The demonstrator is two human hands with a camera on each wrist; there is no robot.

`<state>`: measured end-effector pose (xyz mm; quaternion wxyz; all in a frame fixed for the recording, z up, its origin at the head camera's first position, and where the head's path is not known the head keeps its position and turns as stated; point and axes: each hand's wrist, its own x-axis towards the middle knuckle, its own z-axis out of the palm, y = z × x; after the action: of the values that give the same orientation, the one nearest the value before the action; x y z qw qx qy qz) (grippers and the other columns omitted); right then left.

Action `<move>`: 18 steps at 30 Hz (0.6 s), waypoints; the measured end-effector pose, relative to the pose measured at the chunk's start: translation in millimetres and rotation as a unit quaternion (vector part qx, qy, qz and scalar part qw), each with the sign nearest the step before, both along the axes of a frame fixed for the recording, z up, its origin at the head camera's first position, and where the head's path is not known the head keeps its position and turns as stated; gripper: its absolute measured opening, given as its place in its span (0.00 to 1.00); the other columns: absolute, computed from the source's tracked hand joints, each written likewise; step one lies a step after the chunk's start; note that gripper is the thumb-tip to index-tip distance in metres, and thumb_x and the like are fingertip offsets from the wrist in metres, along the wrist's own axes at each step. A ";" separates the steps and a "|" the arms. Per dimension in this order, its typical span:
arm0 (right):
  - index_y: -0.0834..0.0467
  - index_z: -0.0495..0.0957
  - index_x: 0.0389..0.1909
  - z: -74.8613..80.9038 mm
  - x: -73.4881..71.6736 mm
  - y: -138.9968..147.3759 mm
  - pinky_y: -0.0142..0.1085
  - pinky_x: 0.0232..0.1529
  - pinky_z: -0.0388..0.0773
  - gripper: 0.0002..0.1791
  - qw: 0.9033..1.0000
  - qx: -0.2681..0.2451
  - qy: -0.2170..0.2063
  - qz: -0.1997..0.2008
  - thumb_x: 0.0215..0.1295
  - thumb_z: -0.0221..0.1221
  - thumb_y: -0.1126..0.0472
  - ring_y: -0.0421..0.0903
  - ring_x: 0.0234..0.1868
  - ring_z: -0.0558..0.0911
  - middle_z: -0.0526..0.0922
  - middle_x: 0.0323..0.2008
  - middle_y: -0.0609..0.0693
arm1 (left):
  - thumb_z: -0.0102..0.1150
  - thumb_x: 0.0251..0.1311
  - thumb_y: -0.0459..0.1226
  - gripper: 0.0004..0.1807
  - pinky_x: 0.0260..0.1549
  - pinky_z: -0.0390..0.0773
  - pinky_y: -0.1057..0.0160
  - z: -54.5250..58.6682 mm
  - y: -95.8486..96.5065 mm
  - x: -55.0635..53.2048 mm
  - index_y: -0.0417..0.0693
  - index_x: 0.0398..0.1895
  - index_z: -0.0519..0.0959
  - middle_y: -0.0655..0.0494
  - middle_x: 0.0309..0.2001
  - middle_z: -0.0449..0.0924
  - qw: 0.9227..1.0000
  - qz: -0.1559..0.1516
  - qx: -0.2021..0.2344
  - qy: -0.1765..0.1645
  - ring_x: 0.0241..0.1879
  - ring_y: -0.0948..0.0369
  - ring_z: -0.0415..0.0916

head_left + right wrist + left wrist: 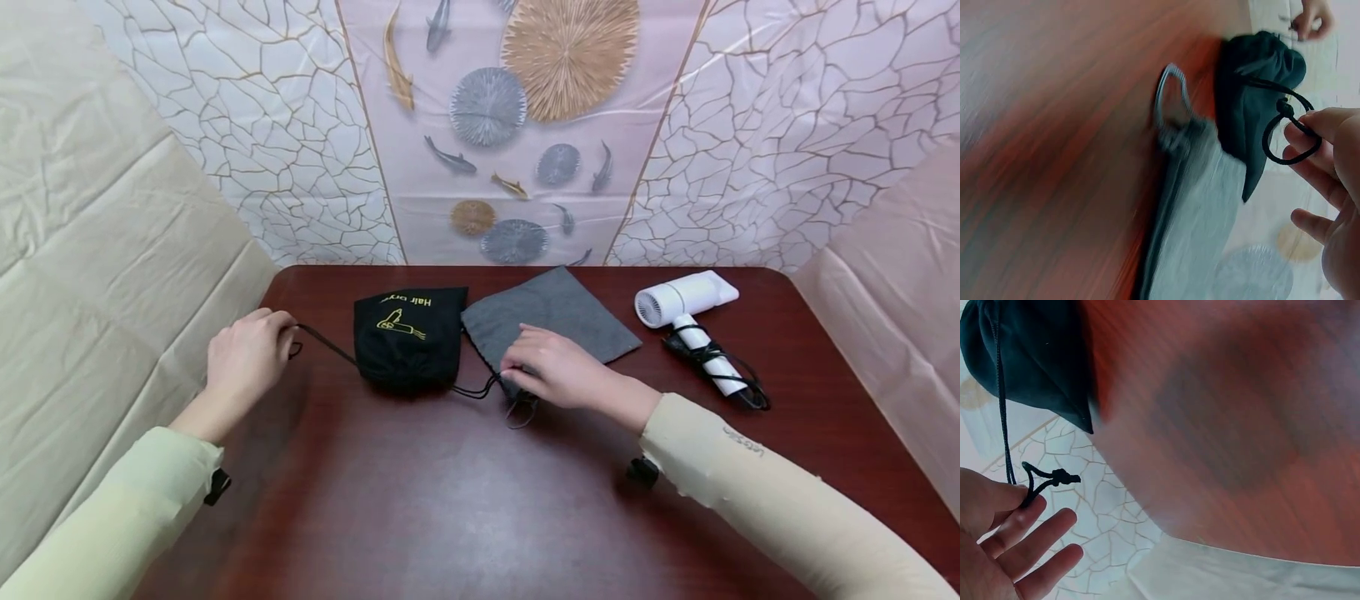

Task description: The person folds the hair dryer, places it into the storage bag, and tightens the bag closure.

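A black drawstring pouch (408, 346) with a yellow hair-dryer print lies at the back of the table, its mouth gathered. My left hand (243, 354), left of the pouch, pinches its drawstring (1002, 419) between thumb and index finger, the cord stretched between them. The knotted end (1060, 477) sticks out past those fingertips. On the other side, my right hand (555, 367) pinches the pouch's second cord at its looped, knotted end (1284, 108). This hand is over the lower corner of a flat grey drawstring pouch (555, 308), whose own grey cord loop (1159, 103) hangs free.
A white hair dryer (690, 298) lies at the back right, its black power cord (708, 354) wrapped around the handle. Behind the table (450, 500) stands a patterned wall (300, 125), and pale cloth panels (112, 275) flank both sides.
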<state>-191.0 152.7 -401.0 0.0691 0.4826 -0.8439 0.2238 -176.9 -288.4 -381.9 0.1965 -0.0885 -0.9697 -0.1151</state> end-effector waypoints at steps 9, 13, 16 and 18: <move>0.57 0.86 0.40 -1.9 5.1 -32.4 0.55 0.76 0.69 0.03 1.000 -0.004 0.010 0.022 0.75 0.65 0.64 0.47 0.47 0.87 0.88 0.37 0.46 | 0.63 0.70 0.34 0.06 0.23 0.75 0.32 12.1 6.2 -12.4 0.43 0.42 0.88 0.45 0.34 0.85 0.999 0.009 0.007 0.041 0.31 0.31 0.82; 0.56 0.86 0.39 -7.0 6.9 -44.6 0.54 0.75 0.69 0.03 0.999 -0.003 0.014 0.036 0.76 0.64 0.64 0.46 0.47 0.86 0.87 0.36 0.44 | 0.63 0.70 0.34 0.07 0.25 0.75 0.30 11.8 6.4 -13.0 0.43 0.42 0.88 0.44 0.36 0.86 0.999 0.013 0.008 0.030 0.33 0.31 0.83; 0.55 0.86 0.40 -10.8 8.7 -54.9 0.52 0.75 0.70 0.03 0.999 0.003 0.015 0.052 0.75 0.64 0.63 0.46 0.48 0.86 0.88 0.38 0.44 | 0.63 0.69 0.33 0.06 0.25 0.77 0.31 7.2 9.2 -11.4 0.42 0.42 0.88 0.44 0.37 0.86 1.000 -0.002 0.003 0.013 0.33 0.32 0.83; 0.55 0.87 0.41 -13.2 9.7 -61.9 0.51 0.75 0.71 0.03 0.998 0.003 0.016 0.063 0.75 0.65 0.63 0.46 0.49 0.86 0.88 0.39 0.43 | 0.63 0.69 0.33 0.06 0.25 0.78 0.32 2.7 12.5 -10.3 0.42 0.42 0.88 0.44 0.37 0.87 1.000 -0.015 -0.004 0.003 0.32 0.34 0.83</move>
<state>-181.4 90.8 -414.2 0.0664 0.5384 -0.8114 0.2174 -187.2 -275.9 -379.2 0.1973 -0.1041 -0.9681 -0.1142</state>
